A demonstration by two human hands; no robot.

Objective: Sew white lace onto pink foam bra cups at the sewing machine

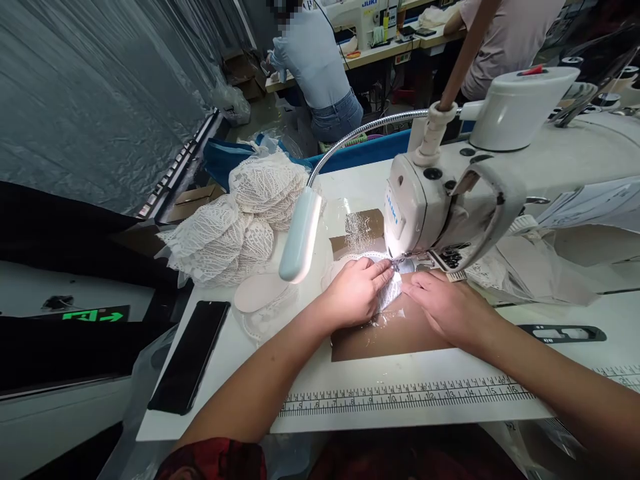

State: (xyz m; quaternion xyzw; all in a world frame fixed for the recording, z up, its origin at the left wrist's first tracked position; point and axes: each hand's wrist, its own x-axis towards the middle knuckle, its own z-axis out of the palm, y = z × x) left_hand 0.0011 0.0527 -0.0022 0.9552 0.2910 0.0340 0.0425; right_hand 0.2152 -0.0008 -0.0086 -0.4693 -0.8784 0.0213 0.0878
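My left hand point(357, 290) lies on a white lace piece point(389, 293) just left of the sewing machine's needle area, its fingers stretched out and pressing the fabric down. On the other side, my right hand point(440, 303) is closed, with thumb and fingertips pinching the lace piece's right edge. The lamp-lit lace sits under the presser foot point(397, 264) of the white sewing machine point(417, 200); my left fingertips partly hide it there. Beneath both hands is a brown sheet point(390, 340) with a shiny clear covering.
Left stand lace piles point(215, 240), a beige oval pad point(260, 293) and a black phone point(193, 357). A gooseneck lamp point(300, 233) arches over the table. Right lie more lace point(500, 267) and a dark slotted tool point(563, 333). A ruler strip point(400, 398) lines the front. Two people sit beyond.
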